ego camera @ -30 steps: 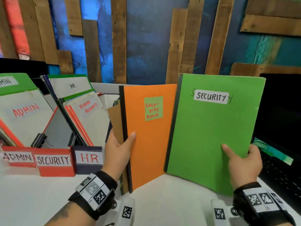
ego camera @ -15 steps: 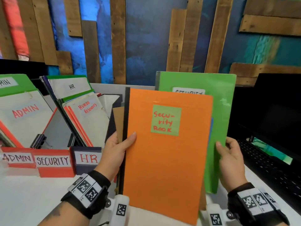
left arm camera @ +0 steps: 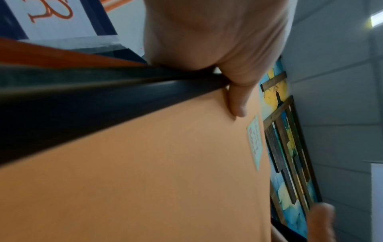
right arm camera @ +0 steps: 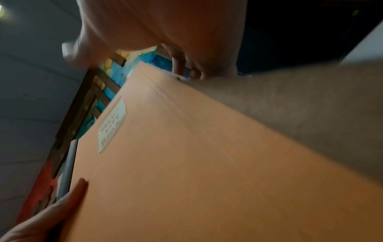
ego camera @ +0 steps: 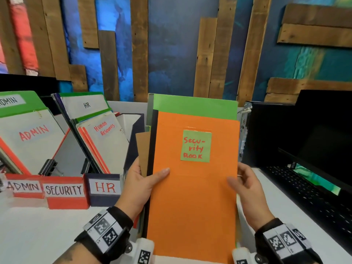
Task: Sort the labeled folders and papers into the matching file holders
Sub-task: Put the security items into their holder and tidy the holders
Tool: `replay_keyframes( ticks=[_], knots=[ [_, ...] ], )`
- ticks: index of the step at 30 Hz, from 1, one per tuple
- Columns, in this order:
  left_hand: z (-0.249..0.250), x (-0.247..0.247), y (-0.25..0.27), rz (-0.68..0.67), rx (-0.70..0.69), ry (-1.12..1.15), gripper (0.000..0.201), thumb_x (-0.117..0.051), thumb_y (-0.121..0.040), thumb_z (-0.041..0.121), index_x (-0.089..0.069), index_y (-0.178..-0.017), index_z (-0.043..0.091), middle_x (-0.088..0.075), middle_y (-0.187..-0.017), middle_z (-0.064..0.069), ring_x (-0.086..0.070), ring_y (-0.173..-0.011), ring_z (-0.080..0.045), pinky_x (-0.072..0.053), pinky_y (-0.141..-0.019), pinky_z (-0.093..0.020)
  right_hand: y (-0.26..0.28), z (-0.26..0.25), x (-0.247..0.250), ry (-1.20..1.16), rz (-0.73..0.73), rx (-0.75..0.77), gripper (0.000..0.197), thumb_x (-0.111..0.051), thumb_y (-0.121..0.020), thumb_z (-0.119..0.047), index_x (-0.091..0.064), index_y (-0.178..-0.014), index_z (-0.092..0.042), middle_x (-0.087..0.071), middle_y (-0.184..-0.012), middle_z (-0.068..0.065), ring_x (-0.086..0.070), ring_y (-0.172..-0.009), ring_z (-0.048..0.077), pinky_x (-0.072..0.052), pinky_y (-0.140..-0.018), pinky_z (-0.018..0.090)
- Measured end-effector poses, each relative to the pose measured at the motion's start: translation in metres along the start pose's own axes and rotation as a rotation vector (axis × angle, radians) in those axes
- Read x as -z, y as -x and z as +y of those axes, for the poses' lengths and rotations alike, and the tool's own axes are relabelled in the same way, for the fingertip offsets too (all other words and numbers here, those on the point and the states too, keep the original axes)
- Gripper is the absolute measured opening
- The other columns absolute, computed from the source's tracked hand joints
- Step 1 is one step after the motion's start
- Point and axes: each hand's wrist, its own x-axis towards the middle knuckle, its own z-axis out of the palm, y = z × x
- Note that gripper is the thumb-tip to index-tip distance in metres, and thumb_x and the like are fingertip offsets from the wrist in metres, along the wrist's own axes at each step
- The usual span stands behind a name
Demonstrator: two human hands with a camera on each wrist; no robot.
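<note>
An orange book (ego camera: 192, 197) labeled "Security Book" fronts a stack held upright before me. Behind it stand a green folder (ego camera: 194, 106) and a brown sheet (ego camera: 143, 149). My left hand (ego camera: 141, 183) grips the stack's left, black-spined edge, thumb across the orange cover (left arm camera: 145, 163). My right hand (ego camera: 245, 189) holds the stack's right edge, fingers curled behind it and thumb lifted off the orange cover (right arm camera: 186, 163). File holders labeled ADMIN (ego camera: 25, 186), SECURITY (ego camera: 63, 190) and HR (ego camera: 104, 187) stand at the left.
The ADMIN and HR holders carry folders leaning back. A black laptop (ego camera: 304, 178) sits open at the right, close to my right hand. White tabletop (ego camera: 38, 235) spreads in front of the holders. A wood-and-blue wall rises behind.
The green SECURITY folder, held apart at the right a second ago, has slid behind the orange book. The stack has squared up and now faces me.
</note>
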Motion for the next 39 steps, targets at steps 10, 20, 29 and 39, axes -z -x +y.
replay_keyframes(
  ticks=[10, 20, 29, 39],
  knots=[
    [0.009, 0.008, 0.0, 0.118, -0.195, 0.004, 0.056, -0.087, -0.068, 0.038, -0.064, -0.116, 0.022, -0.077, -0.11, 0.005, -0.073, -0.102, -0.014, -0.06, -0.077, -0.024, -0.004, -0.007, 0.001, 0.056, 0.087, 0.129, 0.03, -0.083, -0.076, -0.004, -0.062, -0.096, -0.001, -0.075, -0.081, 0.011, -0.072, -0.074, 0.019, -0.059, -0.067, 0.025],
    [0.006, 0.016, -0.004, 0.052, 0.011, -0.079, 0.053, -0.081, -0.077, 0.021, -0.06, -0.126, 0.028, -0.074, -0.113, 0.006, -0.072, -0.103, -0.017, -0.061, -0.082, -0.041, -0.006, 0.001, 0.01, 0.086, 0.437, 0.146, 0.019, -0.068, -0.095, -0.026, -0.051, -0.1, -0.019, -0.074, -0.077, 0.002, -0.07, -0.077, 0.022, -0.055, -0.074, 0.039],
    [0.009, 0.017, -0.007, 0.006, 0.056, -0.073, 0.049, -0.077, -0.081, 0.016, -0.058, -0.123, 0.031, -0.075, -0.108, 0.009, -0.073, -0.098, -0.011, -0.06, -0.072, -0.026, -0.008, -0.021, -0.003, -0.033, 0.121, -0.039, 0.041, -0.08, -0.078, 0.004, -0.068, -0.112, -0.015, -0.078, -0.104, 0.007, -0.075, -0.094, 0.028, -0.06, -0.082, 0.047],
    [0.016, 0.014, -0.006, -0.051, 0.115, -0.096, 0.045, -0.073, -0.084, 0.021, -0.06, -0.126, 0.028, -0.075, -0.114, 0.005, -0.073, -0.104, -0.019, -0.061, -0.082, -0.037, -0.088, -0.141, -0.012, -0.068, 0.299, 0.433, 0.037, -0.082, -0.077, -0.001, -0.066, -0.103, -0.021, -0.074, -0.11, 0.008, -0.073, -0.099, 0.019, -0.059, -0.09, 0.041]
  ],
)
